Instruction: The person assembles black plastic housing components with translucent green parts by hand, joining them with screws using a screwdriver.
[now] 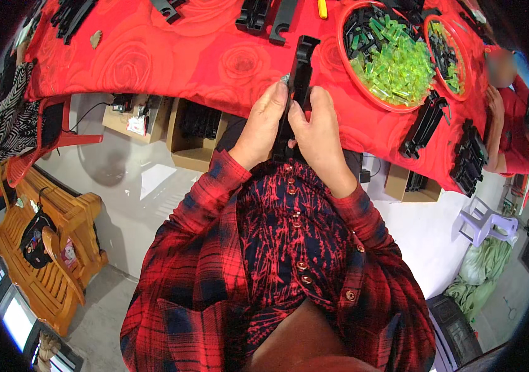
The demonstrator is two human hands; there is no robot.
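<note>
Both my hands grip a long black plastic part (pixel 301 68) at the near edge of the table, with its notched end pointing away from me. My left hand (pixel 262 127) is closed along its left side, the thumb stretched up against it. From the right, my right hand (pixel 322 136) presses on the part with thumb and fingers. The lower end of the part is partly hidden between my palms. Close by on the right, a large red basin (pixel 352 80) holds clear yellow-green pieces and small black pieces.
A red rose-patterned cloth (pixel 125 65) covers the table. A smaller red basin (pixel 458 97) stands farther right. Black parts (pixel 424 124) lie in stacks. Under the table are cardboard boxes (pixel 190 155). Another person (pixel 512 111) sits at right, near a lilac stool (pixel 487 222); a wooden bench (pixel 35 273) is left.
</note>
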